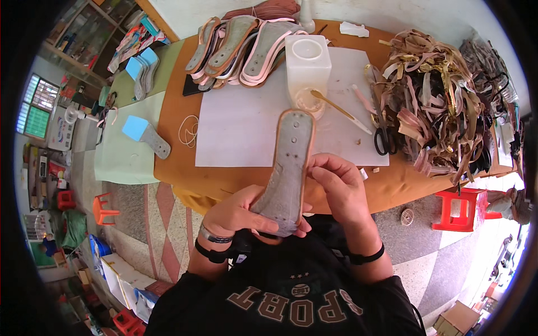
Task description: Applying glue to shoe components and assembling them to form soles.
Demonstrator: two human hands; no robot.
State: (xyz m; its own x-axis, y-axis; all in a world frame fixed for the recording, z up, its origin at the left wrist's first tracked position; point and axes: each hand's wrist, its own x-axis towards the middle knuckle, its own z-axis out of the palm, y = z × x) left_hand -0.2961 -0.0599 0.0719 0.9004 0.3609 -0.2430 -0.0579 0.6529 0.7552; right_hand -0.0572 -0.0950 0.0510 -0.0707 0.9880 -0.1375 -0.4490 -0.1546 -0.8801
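A grey shoe insole with a brown edging stands tilted in front of me, its narrow end pointing away and small holes showing near that end. My left hand grips its wide near end, thumb on the grey face and fingers behind. At the right edge, my right hand pinches the brown edging between thumb and forefinger. Beyond the insole, a white plastic container stands beside a glue-smeared cup part, with a yellow-and-white brush lying across it.
White paper covers part of the brown-clothed table. Stacked insoles lie at the back. Black-handled scissors lie right, beside a heap of trimming strips. More insoles with blue pieces lie left. A red stool stands right.
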